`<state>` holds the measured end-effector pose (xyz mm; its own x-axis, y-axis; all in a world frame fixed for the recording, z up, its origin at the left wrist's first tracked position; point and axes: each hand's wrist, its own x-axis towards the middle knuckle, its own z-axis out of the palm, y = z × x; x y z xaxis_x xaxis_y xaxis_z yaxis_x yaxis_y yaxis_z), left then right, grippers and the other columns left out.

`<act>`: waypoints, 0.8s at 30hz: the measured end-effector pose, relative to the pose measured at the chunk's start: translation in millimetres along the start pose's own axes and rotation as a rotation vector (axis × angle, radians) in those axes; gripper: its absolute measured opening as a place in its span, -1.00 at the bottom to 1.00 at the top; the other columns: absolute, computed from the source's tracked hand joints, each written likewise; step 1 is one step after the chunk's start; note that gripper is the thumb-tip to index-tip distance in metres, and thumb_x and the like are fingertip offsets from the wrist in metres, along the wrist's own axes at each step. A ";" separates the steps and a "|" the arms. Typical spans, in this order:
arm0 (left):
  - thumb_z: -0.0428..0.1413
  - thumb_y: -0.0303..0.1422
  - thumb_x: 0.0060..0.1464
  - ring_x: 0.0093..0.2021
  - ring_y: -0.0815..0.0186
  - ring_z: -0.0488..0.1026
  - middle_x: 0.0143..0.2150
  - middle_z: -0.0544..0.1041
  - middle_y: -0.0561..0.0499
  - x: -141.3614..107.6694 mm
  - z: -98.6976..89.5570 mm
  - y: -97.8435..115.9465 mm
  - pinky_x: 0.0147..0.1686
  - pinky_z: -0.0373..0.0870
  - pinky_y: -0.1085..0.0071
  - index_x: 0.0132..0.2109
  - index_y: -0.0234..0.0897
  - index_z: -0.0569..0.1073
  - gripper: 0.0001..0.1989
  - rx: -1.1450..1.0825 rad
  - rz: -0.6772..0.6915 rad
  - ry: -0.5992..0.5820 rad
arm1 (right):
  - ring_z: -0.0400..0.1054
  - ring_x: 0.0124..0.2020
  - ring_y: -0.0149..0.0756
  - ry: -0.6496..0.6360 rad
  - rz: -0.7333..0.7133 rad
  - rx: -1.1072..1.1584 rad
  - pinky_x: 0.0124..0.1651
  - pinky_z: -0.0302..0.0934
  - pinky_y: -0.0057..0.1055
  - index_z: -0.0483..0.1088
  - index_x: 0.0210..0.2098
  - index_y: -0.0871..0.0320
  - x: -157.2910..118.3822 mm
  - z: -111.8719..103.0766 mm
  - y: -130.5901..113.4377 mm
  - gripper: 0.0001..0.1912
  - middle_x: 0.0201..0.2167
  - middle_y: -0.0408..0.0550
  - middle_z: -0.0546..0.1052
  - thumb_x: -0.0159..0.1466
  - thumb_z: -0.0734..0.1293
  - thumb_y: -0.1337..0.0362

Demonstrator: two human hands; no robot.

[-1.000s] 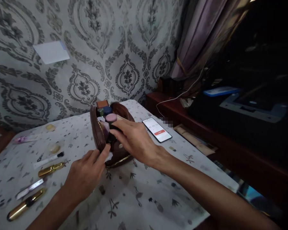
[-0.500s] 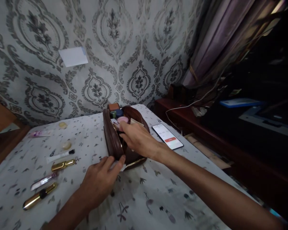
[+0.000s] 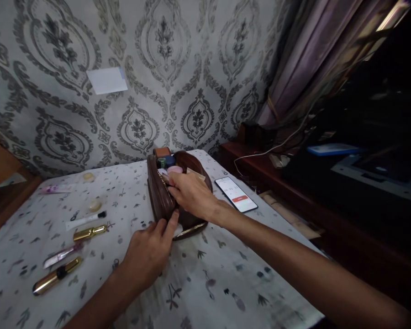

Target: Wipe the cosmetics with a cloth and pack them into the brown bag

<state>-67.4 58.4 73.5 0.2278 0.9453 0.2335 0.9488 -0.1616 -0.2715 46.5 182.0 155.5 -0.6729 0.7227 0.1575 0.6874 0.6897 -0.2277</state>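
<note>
A brown zippered pouch (image 3: 160,196) lies unzipped on the patterned cloth, its mouth facing up. Inside it show a pink round item (image 3: 175,169), a blue lid (image 3: 170,161), a small green-topped item (image 3: 161,162) and a cream card (image 3: 196,174). My right hand (image 3: 192,194) reaches into the opening, fingers bent and closed together; whatever they grip is mostly hidden. At the pouch's near end, my left hand (image 3: 152,246) holds the edge by the zipper, with one finger extended along it and the others curled.
On the left lie several cosmetics, among them a gold and black tube (image 3: 56,276), a gold tube (image 3: 89,232), a black-capped white tube (image 3: 85,220) and a small round jar (image 3: 95,205). A phone (image 3: 236,194) rests right of the pouch, near a white cable (image 3: 270,151).
My right hand has shifted slightly left and down within the pouch. My left hand has slid a little along the pouch's near edge. The view has turned slightly.
</note>
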 end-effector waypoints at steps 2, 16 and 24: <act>0.03 -0.57 0.04 -0.34 0.24 0.54 -0.23 0.56 -0.05 0.4 0.7 1.2 -0.52 0.43 0.45 0.28 -0.31 0.25 -0.38 -0.012 -0.004 0.000 | 0.43 -0.26 -0.23 -0.019 -0.025 0.008 -0.37 -0.01 -0.42 0.40 -0.10 0.13 -0.3 0.3 0.7 -0.77 -0.28 0.01 0.56 0.32 0.16 0.33; -0.11 -0.62 0.07 -0.50 0.30 0.48 -0.37 0.50 0.01 -13.1 10.0 -1.9 -0.64 0.35 0.43 0.25 -0.41 0.22 -0.44 -0.049 0.142 0.223 | 0.51 -0.29 -0.33 0.296 -0.251 0.331 -0.31 0.35 -0.46 0.41 -0.15 0.17 -82.8 43.7 36.5 -0.80 -0.29 -0.02 0.59 0.40 0.15 0.36; -0.17 -0.64 0.12 -0.59 0.35 0.43 -0.46 0.48 0.05 -11.2 9.7 1.0 -0.67 0.32 0.44 0.22 -0.47 0.23 -0.49 -0.094 0.185 0.282 | 0.48 0.01 -0.26 0.477 -0.375 0.328 -0.08 0.49 -0.36 0.39 0.04 0.24 -103.7 70.7 49.5 -0.69 -0.02 0.13 0.56 0.32 0.22 0.46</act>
<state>-71.1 50.5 61.5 0.4368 0.7842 0.4408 0.8988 -0.3607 -0.2490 131.0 138.0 59.9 -0.6034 0.4307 0.6711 0.2631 0.9020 -0.3422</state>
